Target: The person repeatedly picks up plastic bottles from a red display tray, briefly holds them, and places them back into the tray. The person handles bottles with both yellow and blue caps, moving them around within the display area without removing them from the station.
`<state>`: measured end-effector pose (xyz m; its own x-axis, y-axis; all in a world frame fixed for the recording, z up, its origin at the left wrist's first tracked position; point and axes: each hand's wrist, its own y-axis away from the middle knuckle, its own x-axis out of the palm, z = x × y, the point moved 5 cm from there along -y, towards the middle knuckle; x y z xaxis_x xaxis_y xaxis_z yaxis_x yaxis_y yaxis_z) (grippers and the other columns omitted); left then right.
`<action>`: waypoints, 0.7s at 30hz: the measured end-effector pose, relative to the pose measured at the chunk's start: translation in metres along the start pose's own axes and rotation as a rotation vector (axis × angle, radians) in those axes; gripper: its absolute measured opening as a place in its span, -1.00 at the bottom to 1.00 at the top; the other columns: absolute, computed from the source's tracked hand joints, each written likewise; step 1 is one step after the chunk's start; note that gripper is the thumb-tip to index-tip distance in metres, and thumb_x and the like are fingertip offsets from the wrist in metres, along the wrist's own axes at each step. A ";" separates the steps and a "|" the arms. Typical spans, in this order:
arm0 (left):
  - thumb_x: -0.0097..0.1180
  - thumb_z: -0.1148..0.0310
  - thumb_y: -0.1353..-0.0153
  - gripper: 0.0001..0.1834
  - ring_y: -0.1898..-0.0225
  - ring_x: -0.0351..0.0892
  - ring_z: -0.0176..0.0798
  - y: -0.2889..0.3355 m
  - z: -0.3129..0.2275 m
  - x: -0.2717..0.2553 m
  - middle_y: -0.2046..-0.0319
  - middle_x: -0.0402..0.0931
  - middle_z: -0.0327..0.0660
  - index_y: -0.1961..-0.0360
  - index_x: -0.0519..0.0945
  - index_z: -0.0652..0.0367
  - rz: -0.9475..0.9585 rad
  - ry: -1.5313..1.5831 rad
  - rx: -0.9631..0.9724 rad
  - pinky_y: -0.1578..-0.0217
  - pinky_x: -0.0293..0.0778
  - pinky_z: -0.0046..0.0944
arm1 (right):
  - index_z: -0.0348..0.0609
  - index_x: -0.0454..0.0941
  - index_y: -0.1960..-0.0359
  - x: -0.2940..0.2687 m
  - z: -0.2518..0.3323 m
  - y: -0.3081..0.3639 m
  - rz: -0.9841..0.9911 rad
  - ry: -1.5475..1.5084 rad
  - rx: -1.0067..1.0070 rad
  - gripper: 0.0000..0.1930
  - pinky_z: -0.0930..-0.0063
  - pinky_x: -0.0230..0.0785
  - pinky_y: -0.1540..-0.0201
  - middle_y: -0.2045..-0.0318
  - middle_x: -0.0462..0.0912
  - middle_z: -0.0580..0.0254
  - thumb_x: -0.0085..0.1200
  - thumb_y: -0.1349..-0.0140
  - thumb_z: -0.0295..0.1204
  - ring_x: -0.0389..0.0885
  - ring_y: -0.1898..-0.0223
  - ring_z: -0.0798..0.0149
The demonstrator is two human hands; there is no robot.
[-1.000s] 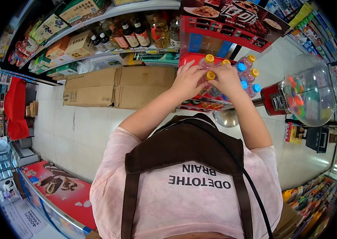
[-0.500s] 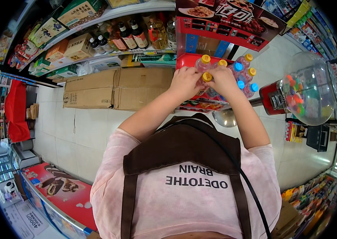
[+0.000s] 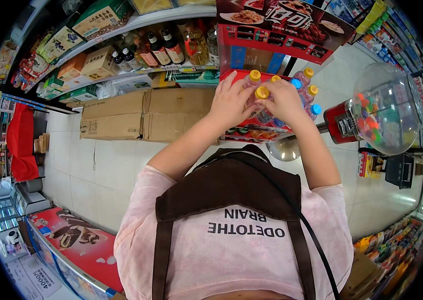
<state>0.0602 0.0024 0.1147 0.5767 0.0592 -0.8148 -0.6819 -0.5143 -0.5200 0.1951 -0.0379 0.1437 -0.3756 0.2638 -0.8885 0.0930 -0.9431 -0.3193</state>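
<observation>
Both hands are at a red display stand (image 3: pixel 227 76) holding several small clear bottles with pinkish contents and yellow or blue caps. My left hand (image 3: pixel 229 104) is at the stand's left edge, its fingers spread and its thumb side against the nearest yellow-capped bottle (image 3: pixel 262 93). From the other side, my right hand (image 3: pixel 285 102) closes on that same bottle, with the thumb just below the cap. Its fingers lie over the neighbouring bottles and partly hide them. Another yellow-capped bottle (image 3: pixel 255 76) stands behind, and a blue-capped bottle (image 3: pixel 315 111) stands to the right of my right hand.
Brown cartons (image 3: pixel 176 115) lie on the floor to the left, below a shelf of dark sauce bottles (image 3: pixel 174 47). A globe candy machine (image 3: pixel 386 110) stands at the right. A red-topped freezer (image 3: pixel 84 240) is at the lower left. A black cable runs down my apron.
My left hand has shifted slightly left and its fingers have spread. My right hand has moved slightly down and right, covering a blue cap. The view has shifted a little.
</observation>
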 end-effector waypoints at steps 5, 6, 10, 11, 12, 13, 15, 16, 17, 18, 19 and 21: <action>0.18 0.14 0.00 -0.42 -0.17 0.14 0.12 -0.003 0.001 -0.010 -0.02 0.33 -0.12 -0.07 0.37 0.04 -0.065 0.181 -0.028 -0.11 0.11 0.05 | -0.21 0.50 0.18 -0.028 0.010 -0.007 -0.025 -0.173 0.097 -0.61 0.28 0.34 0.13 0.28 0.56 0.05 0.22 0.03 -0.28 0.50 0.19 0.04; 0.17 0.14 -0.01 -0.40 -0.16 0.14 0.13 -0.003 0.001 -0.012 -0.02 0.33 -0.11 -0.10 0.34 0.05 -0.075 0.219 -0.026 -0.11 0.11 0.05 | -0.21 0.49 0.16 -0.033 0.011 -0.008 -0.039 -0.192 0.107 -0.60 0.30 0.34 0.13 0.27 0.56 0.05 0.20 0.01 -0.27 0.51 0.20 0.05; 0.16 0.13 -0.02 -0.32 -0.16 0.16 0.09 -0.005 -0.004 -0.022 -0.04 0.31 -0.05 -0.15 0.26 0.13 -0.072 0.282 -0.036 -0.12 0.10 0.01 | -0.25 0.46 0.11 -0.051 0.015 -0.011 -0.123 -0.272 0.091 -0.60 0.40 0.36 0.14 0.26 0.56 0.09 0.17 -0.06 -0.27 0.54 0.24 0.16; 0.16 0.13 -0.02 -0.31 -0.15 0.18 0.08 -0.005 -0.006 -0.024 -0.04 0.31 -0.03 -0.15 0.25 0.16 -0.077 0.300 -0.036 -0.12 0.10 0.00 | -0.26 0.45 0.10 -0.055 0.016 -0.011 -0.151 -0.295 0.071 -0.60 0.43 0.36 0.15 0.27 0.55 0.10 0.16 -0.08 -0.28 0.54 0.25 0.21; 0.16 0.13 -0.02 -0.31 -0.14 0.19 0.07 -0.005 -0.008 -0.026 -0.05 0.30 -0.01 -0.16 0.25 0.18 -0.081 0.319 -0.036 -0.12 0.10 -0.01 | -0.25 0.46 0.11 -0.058 0.015 -0.012 -0.160 -0.358 0.096 -0.60 0.43 0.38 0.16 0.27 0.55 0.10 0.16 -0.08 -0.26 0.55 0.24 0.20; 0.16 0.12 -0.02 -0.29 -0.13 0.21 0.07 -0.005 -0.009 -0.027 -0.04 0.31 0.01 -0.16 0.24 0.20 -0.083 0.331 -0.034 -0.12 0.10 -0.01 | -0.25 0.47 0.12 -0.061 0.016 -0.013 -0.168 -0.422 0.120 -0.60 0.42 0.39 0.18 0.27 0.55 0.10 0.15 -0.08 -0.24 0.55 0.24 0.19; 0.17 0.11 -0.01 -0.26 -0.10 0.26 0.08 -0.004 -0.010 -0.028 -0.03 0.31 0.06 -0.17 0.22 0.23 -0.085 0.356 -0.031 -0.11 0.11 -0.01 | -0.26 0.48 0.13 -0.067 0.017 -0.014 -0.203 -0.533 0.146 -0.59 0.44 0.41 0.21 0.27 0.55 0.11 0.15 -0.08 -0.22 0.55 0.23 0.22; 0.18 0.11 0.00 -0.24 -0.09 0.27 0.10 -0.003 -0.011 -0.028 -0.02 0.31 0.07 -0.17 0.20 0.24 -0.063 0.392 -0.050 -0.11 0.12 -0.01 | -0.27 0.48 0.13 -0.070 0.018 -0.015 -0.228 -0.580 0.147 -0.59 0.46 0.42 0.21 0.28 0.55 0.14 0.15 -0.08 -0.22 0.55 0.24 0.26; 0.19 0.10 0.01 -0.22 -0.08 0.28 0.11 -0.002 -0.013 -0.029 -0.02 0.32 0.08 -0.18 0.19 0.26 -0.041 0.428 -0.070 -0.10 0.14 -0.01 | -0.28 0.48 0.13 -0.074 0.019 -0.015 -0.254 -0.626 0.149 -0.59 0.49 0.43 0.22 0.28 0.55 0.16 0.16 -0.08 -0.22 0.55 0.24 0.31; 0.20 0.09 0.02 -0.19 -0.07 0.30 0.12 -0.001 -0.014 -0.029 -0.01 0.32 0.10 -0.18 0.17 0.27 -0.019 0.464 -0.089 -0.09 0.16 -0.01 | -0.28 0.48 0.14 -0.078 0.020 -0.016 -0.251 -0.649 0.147 -0.59 0.50 0.44 0.22 0.28 0.55 0.17 0.16 -0.08 -0.23 0.55 0.25 0.33; 0.21 0.08 0.03 -0.17 -0.07 0.30 0.12 0.000 -0.015 -0.028 -0.01 0.32 0.10 -0.19 0.15 0.28 0.002 0.512 -0.111 -0.08 0.17 -0.02 | -0.29 0.48 0.14 -0.082 0.020 -0.018 -0.248 -0.670 0.145 -0.59 0.51 0.44 0.21 0.29 0.55 0.19 0.17 -0.07 -0.24 0.55 0.26 0.35; 0.24 0.07 0.05 -0.11 -0.06 0.31 0.12 0.004 -0.016 -0.024 0.00 0.33 0.12 -0.20 0.11 0.30 0.045 0.607 -0.155 -0.07 0.21 -0.02 | -0.30 0.47 0.13 -0.091 0.024 -0.022 -0.221 -0.704 0.142 -0.62 0.54 0.42 0.20 0.27 0.54 0.23 0.15 -0.10 -0.28 0.52 0.24 0.41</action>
<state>0.0507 -0.0151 0.1364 0.7327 -0.4385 -0.5204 -0.6646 -0.6256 -0.4086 0.2051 -0.0462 0.2390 -0.8772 0.3034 -0.3721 -0.1553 -0.9127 -0.3780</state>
